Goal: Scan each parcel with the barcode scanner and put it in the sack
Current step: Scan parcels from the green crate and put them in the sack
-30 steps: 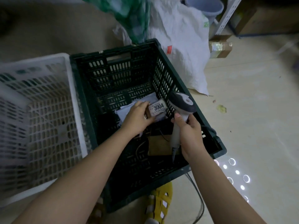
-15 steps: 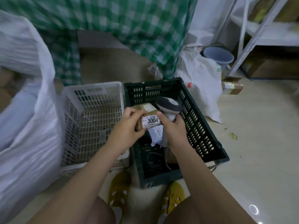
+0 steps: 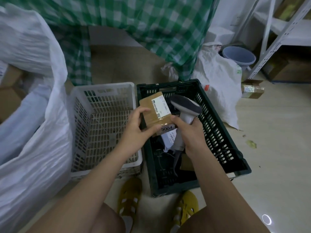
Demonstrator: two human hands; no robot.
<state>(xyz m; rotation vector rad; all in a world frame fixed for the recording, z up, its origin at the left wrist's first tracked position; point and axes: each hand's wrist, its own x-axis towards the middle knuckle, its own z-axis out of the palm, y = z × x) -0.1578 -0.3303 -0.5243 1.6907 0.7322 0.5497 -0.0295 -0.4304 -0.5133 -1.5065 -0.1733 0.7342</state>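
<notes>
White woven plastic makes up the big sack (image 3: 30, 115), slumped with its mouth gaping at the left, near enough to take each scanned item. Beside it stands a white crate (image 3: 104, 125), and touching that a dark green crate (image 3: 218, 137) with more packets lying inside, seemingly the supply. Over the green crate the left hand (image 3: 136, 130) grips the parcel (image 3: 156, 113), fingers curled round its near left corner, label turned up so it can be read. The right hand (image 3: 190, 132) wraps its fingers round the handle of the barcode scanner (image 3: 185, 108), thumb touching the parcel's near edge, probably steadying it. The parcel is a small brown taped box with a white label and a tag reading 3004.
</notes>
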